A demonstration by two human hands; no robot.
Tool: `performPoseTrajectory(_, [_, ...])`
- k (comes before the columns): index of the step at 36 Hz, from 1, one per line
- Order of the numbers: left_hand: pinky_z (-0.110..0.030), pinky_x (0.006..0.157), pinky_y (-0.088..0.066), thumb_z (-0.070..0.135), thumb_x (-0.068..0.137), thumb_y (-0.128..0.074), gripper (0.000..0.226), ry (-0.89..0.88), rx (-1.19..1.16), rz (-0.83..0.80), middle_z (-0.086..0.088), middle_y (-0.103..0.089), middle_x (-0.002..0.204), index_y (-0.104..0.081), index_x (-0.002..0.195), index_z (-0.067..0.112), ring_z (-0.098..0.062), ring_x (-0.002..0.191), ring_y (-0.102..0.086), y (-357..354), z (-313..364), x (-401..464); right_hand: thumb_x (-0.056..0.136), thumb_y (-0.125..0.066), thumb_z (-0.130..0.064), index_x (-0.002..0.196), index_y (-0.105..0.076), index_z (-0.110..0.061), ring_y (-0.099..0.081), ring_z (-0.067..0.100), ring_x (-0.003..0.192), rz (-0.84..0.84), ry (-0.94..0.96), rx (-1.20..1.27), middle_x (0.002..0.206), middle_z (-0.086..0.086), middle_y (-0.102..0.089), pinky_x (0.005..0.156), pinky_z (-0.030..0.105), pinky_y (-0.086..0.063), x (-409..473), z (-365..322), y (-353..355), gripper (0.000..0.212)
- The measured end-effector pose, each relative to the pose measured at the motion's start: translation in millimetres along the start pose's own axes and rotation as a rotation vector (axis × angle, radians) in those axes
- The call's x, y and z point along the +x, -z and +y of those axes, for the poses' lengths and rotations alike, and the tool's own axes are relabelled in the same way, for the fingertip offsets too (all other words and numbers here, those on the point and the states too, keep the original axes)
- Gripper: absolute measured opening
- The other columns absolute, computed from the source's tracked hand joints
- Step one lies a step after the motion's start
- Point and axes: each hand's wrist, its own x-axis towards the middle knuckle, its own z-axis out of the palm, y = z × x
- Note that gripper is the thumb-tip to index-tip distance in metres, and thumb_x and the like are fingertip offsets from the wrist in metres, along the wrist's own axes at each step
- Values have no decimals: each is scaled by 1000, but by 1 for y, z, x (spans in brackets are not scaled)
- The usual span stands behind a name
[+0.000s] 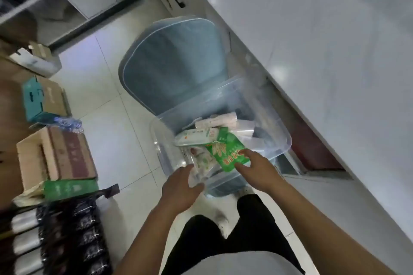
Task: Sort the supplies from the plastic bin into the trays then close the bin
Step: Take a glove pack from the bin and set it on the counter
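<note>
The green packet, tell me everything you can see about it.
The green packet is a flat, glossy pouch that looks like plastic, with yellow markings and a white patch near its top; the print is too blurred to read. It lies tilted over the near part of the clear bin, on top of other packets. The right hand pinches its lower corner, thumb on top. The left hand holds a different, clear packet beside it.

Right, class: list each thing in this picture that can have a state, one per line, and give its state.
plastic bin: open, no lid on, supplies inside
green packet: over the bin, held by right hand
clear packet: at the bin's near edge, held by left hand
white roll: lying in the bin
cardboard box: flaps open
</note>
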Motion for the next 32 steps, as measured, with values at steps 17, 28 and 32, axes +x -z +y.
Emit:
performPoseTrajectory(17, [-46,120,-19,36,81,-70,93,88,281,-26,-12,-12,165,-16,156,27,-35,150,-11,-44,-43,226,94,-47,-40,138,-53,-37,-19,20,150,-70,148,-483,154,-4,-42,117,53,-15,36,83,-55,44])
performPoseTrajectory(28, [-39,82,-49,12,89,-59,48,-240,652,88,-8,-61,123,-50,136,17,-27,109,-59,-45,-55,278,95,-44,-40,143,-47,-34,-9,19,153,82,200,-388,160,-4,-32,114,63,-22,28,104,-81,49])
performPoseTrajectory(32, [-38,75,-51,8,91,-54,37,-317,720,63,-7,-63,113,-54,127,16,-27,102,-62,-42,-58,279,95,-43,-43,143,-48,-33,-10,20,153,103,190,-338,160,-4,-32,112,64,-27,30,109,-85,49])
